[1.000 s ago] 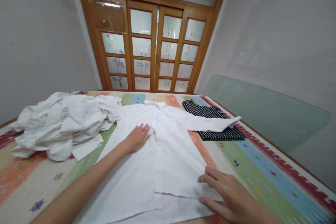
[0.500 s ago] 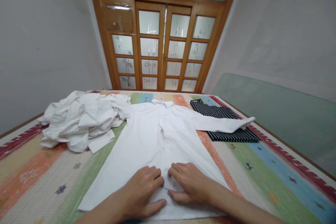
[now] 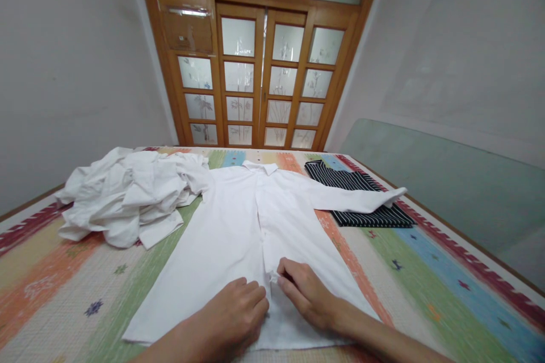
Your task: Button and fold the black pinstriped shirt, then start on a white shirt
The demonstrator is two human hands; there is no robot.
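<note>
Right hand [image 3: 310, 296] pinching a white collared cloth shirt [image 3: 225, 227] up front, left hand [image 3: 238, 313] curled, can't tell if gripping. Uneven tugging might crease it.

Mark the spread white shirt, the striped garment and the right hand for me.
Spread white shirt [image 3: 234, 238]: head view, on its front.
Striped garment [image 3: 346, 180]: head view, on its far, uncovered part.
Right hand [image 3: 310, 295]: head view, on the back of the hand.
</note>
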